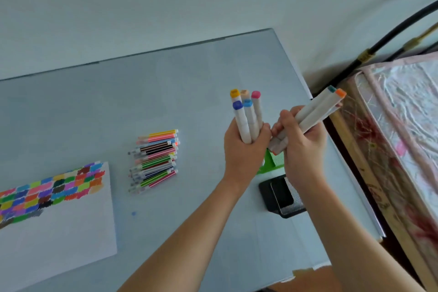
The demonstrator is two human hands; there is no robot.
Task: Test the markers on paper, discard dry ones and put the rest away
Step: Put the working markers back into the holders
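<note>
Left hand (pixel 245 147) grips five upright markers (pixel 246 114), right hand (pixel 302 140) grips tilted markers (pixel 315 111); below the fingers: green holder (pixel 272 161), mesh box (pixel 279 197), pens (pixel 155 160), swatched paper (pixel 54 208).

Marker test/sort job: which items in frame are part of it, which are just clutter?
Job:
- left hand gripping five white markers
- right hand gripping more white markers
- slim pen pile
- swatch paper
- black mesh holder and green holder, likely storage

Lying about:
- wrapped mattress
- black bed rail
</note>
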